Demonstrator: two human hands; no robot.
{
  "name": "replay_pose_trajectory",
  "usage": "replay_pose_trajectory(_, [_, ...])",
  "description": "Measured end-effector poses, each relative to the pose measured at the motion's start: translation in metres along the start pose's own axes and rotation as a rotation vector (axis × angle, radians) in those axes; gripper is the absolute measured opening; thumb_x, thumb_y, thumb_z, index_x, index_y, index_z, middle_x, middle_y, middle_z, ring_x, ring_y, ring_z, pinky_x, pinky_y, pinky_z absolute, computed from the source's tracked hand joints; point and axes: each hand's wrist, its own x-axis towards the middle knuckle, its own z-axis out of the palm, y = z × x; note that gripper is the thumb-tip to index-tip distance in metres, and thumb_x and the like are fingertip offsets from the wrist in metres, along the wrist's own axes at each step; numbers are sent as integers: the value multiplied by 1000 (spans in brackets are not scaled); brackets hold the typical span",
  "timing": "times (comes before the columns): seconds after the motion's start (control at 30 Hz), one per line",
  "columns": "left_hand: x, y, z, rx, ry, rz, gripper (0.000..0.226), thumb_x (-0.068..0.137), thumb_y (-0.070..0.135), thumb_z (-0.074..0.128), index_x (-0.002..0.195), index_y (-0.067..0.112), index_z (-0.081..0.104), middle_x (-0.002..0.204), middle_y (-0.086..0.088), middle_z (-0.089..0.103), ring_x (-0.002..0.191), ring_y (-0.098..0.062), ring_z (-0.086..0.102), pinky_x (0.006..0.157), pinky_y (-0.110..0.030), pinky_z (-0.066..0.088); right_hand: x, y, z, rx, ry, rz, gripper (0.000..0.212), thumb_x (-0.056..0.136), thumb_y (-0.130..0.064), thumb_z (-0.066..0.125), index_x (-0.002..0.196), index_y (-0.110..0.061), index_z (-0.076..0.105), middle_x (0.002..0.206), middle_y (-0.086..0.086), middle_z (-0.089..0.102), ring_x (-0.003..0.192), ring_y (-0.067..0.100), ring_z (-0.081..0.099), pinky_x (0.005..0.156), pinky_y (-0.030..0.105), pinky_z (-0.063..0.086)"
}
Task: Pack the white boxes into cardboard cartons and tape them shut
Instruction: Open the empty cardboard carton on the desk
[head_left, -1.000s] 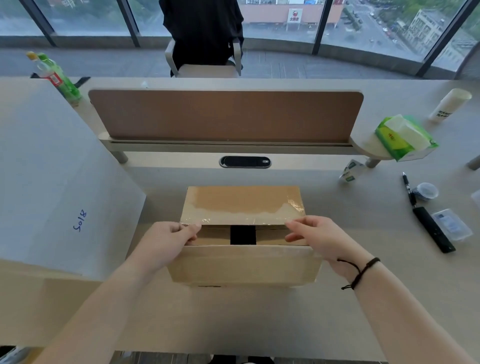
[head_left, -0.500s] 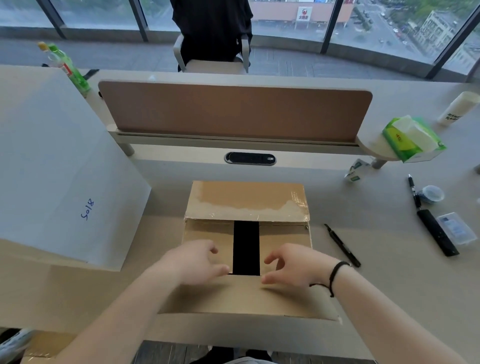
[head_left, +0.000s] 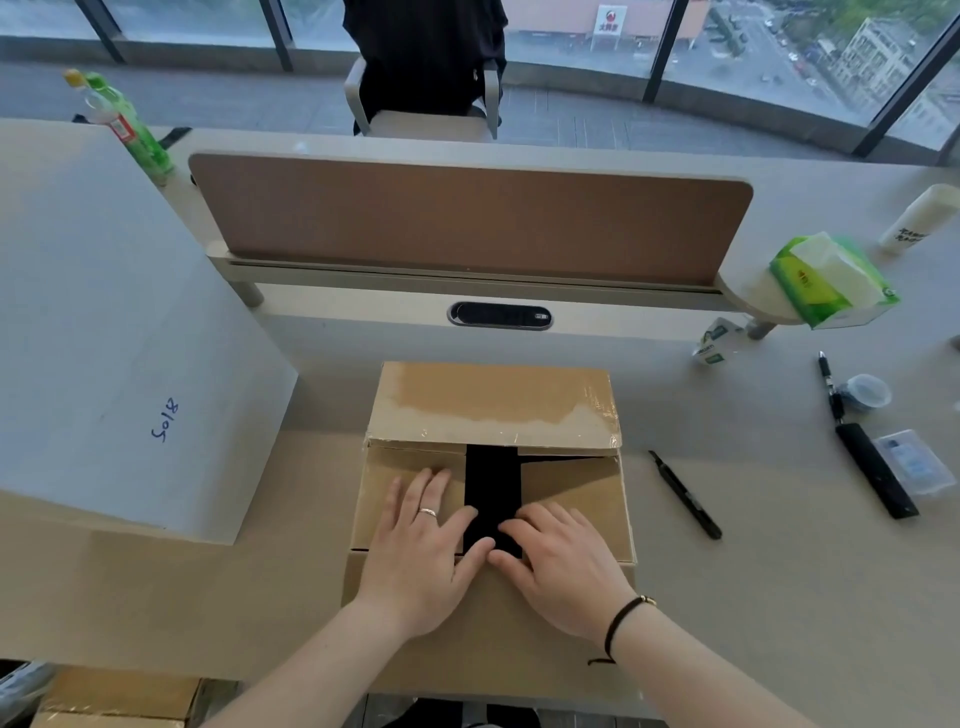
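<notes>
Carton sits centre of the desk, near the front edge. Far flap is folded over, old clear tape still on it. Two inner side flaps are down with a dark gap between them; can't tell what's inside, too dark. Near flap hangs out toward the person.

Left hand: flat, fingers straight and spread, pressing the left inner flap, holding nothing. Ring on one finger.
Right hand: flat too, fingers slightly bent, pressing the right inner flap at the gap's edge, holding nothing. Black cord at the wrist.

Big white box at left, touching nothing, marked "8102" in blue. Black pen just right of the carton. Tissue pack far right on a small shelf.
</notes>
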Motion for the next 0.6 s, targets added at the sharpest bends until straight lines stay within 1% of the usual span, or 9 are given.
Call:
replay_pose_trajectory(0.07, [3,0,-2,-8,13,21,59,103,62,16,129,36,63,159,-11,38,152,-30,22,121,-48,4,14,2,-8,11,-32,-7,59,101,-64,24,141,-31,52,144,-7,51,133,17,44,109,37,35])
replay_pose_trajectory(0.13, [7,1,-5,-28,29,29,54,101,59,21,131,36,60,163,-12,29,155,-29,14,122,-47,-1,30,4,-18,-5,-9,-10,58,101,-62,27,148,-31,45,154,-5,43,143,18,34,117,37,26])
replay_pose_trajectory(0.17, [9,1,-7,-31,35,29,53,99,59,24,131,35,59,164,-13,27,155,-30,11,121,-46,-2,37,5,-24,-16,22,-7,57,102,-59,31,149,-30,43,155,-5,41,144,18,34,118,37,25])
replay_pose_trajectory(0.23, [13,2,-12,-20,34,24,55,97,59,26,135,33,56,165,-14,25,156,-30,9,122,-47,-2,48,6,-33,-37,101,-11,53,102,-51,40,149,-26,45,152,-3,47,140,19,41,117,37,28])
replay_pose_trajectory(0.33, [19,3,-15,-12,-39,11,56,98,61,27,146,36,43,168,-9,14,156,-30,1,125,-50,-4,57,8,-46,-73,274,-56,48,96,-39,55,140,-21,55,141,-1,57,125,22,54,103,37,44])
replay_pose_trajectory(0.4, [20,3,-18,-10,-68,13,56,98,61,27,148,37,38,169,-6,8,156,-30,-1,125,-51,-4,66,11,-58,-44,414,-71,47,90,-34,62,135,-19,59,137,1,59,119,23,57,96,38,48])
replay_pose_trajectory(0.43, [20,3,-18,-18,-86,17,56,99,61,27,148,37,37,169,-6,5,156,-29,-4,125,-51,-5,73,13,-65,-26,461,-72,49,89,-32,64,136,-18,58,138,2,58,120,24,56,97,39,47])
replay_pose_trajectory(0.5, [21,3,-19,-41,-101,27,56,99,60,28,149,36,38,170,-5,0,155,-26,-12,125,-51,-7,90,16,-83,-19,504,-55,54,91,-34,63,142,-18,51,147,3,51,131,23,50,107,42,43])
replay_pose_trajectory(0.6, [23,2,-21,-48,-109,29,56,98,60,28,147,36,41,170,-5,-5,154,-23,-20,125,-51,-8,120,24,-107,-53,441,29,65,95,-41,57,153,-21,35,160,3,35,147,24,32,119,45,30])
